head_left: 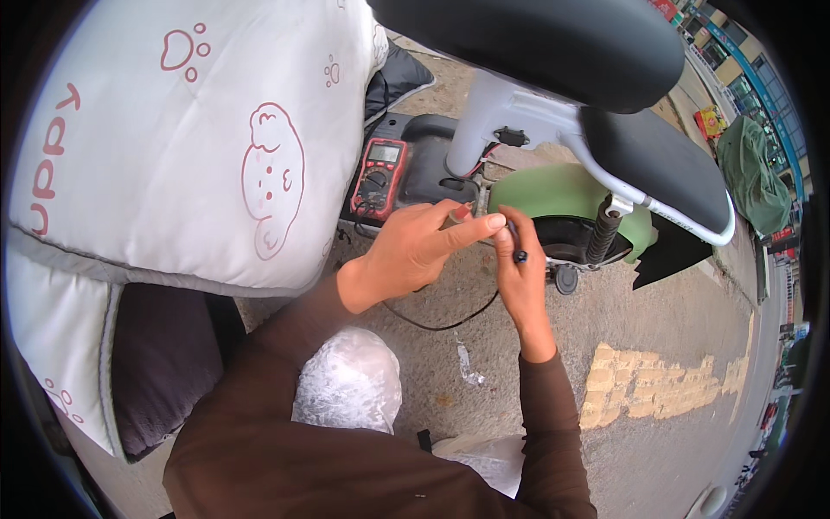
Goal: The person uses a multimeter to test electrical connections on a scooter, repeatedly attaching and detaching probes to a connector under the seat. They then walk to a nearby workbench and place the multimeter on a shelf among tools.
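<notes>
Just in front of the electric scooter's green rear fender (571, 201), my two hands meet at the fingertips. My left hand (406, 253) is closed around a small red-tipped piece (461, 212), whose lower part is hidden by the fingers. A slim dark stick with a round black end (520, 256) is pinched in my right hand (524, 285). Whatever sits between the touching fingertips is too small to make out. Below them a thin black cable (432, 328) hangs in a loop. On the scooter's footboard, left of the hands, lies a red and grey multimeter (380, 176).
A white padded quilt (199, 164) with red drawings covers the left side. Overhead are the scooter's black seat (553, 43) and rear seat pad (653, 164). The kickstand or footpeg (603, 232) juts out to the right. A white scrap (468, 363) lies on the pavement.
</notes>
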A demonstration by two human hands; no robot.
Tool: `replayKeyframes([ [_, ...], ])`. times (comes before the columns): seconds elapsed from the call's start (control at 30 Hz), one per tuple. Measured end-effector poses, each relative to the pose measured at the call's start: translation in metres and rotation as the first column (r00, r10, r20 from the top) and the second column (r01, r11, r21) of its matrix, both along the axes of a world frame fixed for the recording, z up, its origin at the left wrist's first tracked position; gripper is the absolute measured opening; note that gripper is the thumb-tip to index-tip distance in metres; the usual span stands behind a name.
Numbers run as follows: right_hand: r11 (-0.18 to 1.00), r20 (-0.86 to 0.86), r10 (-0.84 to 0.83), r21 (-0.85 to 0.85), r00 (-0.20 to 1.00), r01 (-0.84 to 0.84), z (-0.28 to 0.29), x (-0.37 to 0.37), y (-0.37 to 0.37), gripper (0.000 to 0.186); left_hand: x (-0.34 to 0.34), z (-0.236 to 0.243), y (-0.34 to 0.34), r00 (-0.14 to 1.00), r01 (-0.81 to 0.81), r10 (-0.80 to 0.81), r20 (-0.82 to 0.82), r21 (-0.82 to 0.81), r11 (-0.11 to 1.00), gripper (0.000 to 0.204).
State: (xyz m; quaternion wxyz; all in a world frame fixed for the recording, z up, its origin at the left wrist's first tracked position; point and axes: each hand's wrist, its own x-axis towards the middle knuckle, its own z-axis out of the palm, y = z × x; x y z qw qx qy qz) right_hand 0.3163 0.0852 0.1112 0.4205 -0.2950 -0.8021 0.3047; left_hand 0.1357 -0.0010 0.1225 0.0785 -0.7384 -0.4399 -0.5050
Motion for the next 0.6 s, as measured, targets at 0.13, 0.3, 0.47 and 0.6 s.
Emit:
replayKeyframes([
  [0.13, 0.958, 0.283, -0.238, 0.225, 0.929, 0.177, 0.008, 0.011, 0.014, 0.047, 0.000, 0.015, -0.022, 0.931, -0.149, 0.018, -0.365, -0.334, 0.931, 0.050],
  [0.3, 0.948, -0.063, -0.043, -0.318, 0.997, 0.021, 0.028, 0.025, 0.017, 0.028, 0.004, 0.035, -0.030, 0.941, 0.237, -0.332, -0.061, -0.581, 0.779, 0.049],
  [0.47, 0.960, -0.005, 0.049, 0.277, 0.999, -0.046, 0.029, 0.008, 0.015, 0.023, -0.010, 0.000, 0.011, 0.999, -0.052, 0.051, -0.012, -0.109, 0.993, 0.026],
  [0.6, 0.880, -0.033, -0.122, 0.459, 0.992, 0.124, 0.035, -0.010, 0.029, 0.018, -0.013, 0.005, 0.025, 0.939, -0.147, 0.261, 0.225, -0.423, 0.894, 0.030],
])
